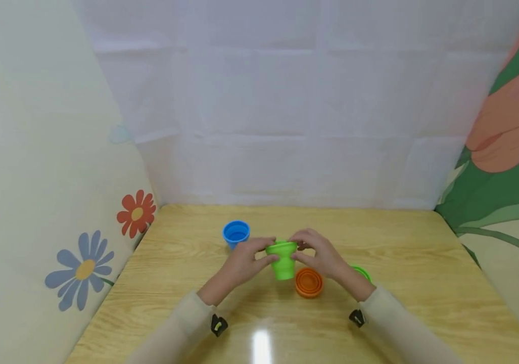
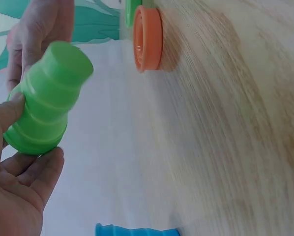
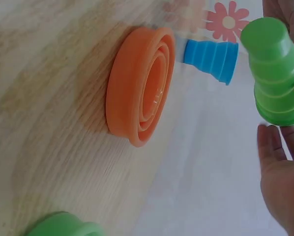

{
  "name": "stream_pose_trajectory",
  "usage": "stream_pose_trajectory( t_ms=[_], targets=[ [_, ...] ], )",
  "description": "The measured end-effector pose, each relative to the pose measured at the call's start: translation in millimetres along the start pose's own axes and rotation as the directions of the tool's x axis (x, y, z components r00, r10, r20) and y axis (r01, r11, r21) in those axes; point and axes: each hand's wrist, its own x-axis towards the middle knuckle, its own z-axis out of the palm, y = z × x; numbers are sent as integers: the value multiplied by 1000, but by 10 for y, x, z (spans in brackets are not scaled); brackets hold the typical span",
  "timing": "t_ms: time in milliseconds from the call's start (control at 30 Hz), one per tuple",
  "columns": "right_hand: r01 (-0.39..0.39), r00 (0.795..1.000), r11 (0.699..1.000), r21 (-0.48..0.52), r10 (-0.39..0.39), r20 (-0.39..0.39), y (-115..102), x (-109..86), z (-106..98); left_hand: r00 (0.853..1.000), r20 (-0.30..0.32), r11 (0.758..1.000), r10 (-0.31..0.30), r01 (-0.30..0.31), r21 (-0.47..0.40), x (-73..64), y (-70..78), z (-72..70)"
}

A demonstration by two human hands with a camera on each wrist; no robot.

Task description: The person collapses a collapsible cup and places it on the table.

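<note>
A green collapsible cup [image 1: 284, 265], drawn out to its full stepped height, is held above the table between both hands. My left hand [image 1: 242, 262] grips its rim from the left, thumb on the near side and fingers behind. From the right, my right hand [image 1: 322, 255] holds the same rim between thumb and fingers. The cup's narrow base points downward, tilted a little in the head view. Under and just right of it lies an orange collapsible cup [image 3: 123, 88], folded flat into rings. A blue collapsible cup [image 1: 236, 223] stands extended beyond my left hand.
Another green ring-shaped piece [image 3: 63, 227] lies low on the table [image 1: 423, 283], partly covered by my right forearm in the head view. A white cloth [image 1: 259, 101] hangs behind the table, with flower-patterned panels [image 1: 82, 202] at the sides.
</note>
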Motion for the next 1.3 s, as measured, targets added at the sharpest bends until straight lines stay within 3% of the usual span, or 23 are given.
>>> stream_pose_trajectory(
  t_ms=[300, 467, 567, 833, 1000, 1100, 1300],
  targets=[
    [-51, 997, 987, 151, 40, 72, -114, -188, 59, 999, 6, 992, 34, -33, -122, -164, 86, -19],
    [-36, 997, 989, 143, 25, 78, -111, -286, 119, 997, 3, 986, 75, -74, -150, -206, 51, 45],
    [-27, 999, 992, 122, 22, 43, -108, -324, 151, 996, -18, 983, 87, -89, -162, -209, 61, 82],
    [-20, 996, 998, 53, 25, -87, -146, -398, 206, 999, 51, 947, 5, 12, -321, -214, 160, 144],
    [-35, 990, 999, 24, 38, -134, -180, -456, 217, 997, 59, 933, 45, -21, -359, -237, 149, 166],
    [-52, 989, 998, 35, 56, -140, -181, -486, 221, 995, 79, 926, 57, -23, -376, -254, 127, 181],
    [-135, 986, 973, 186, 151, -70, -198, -532, 214, 993, 118, 914, -18, 64, -402, -295, 176, 190]
  ],
)
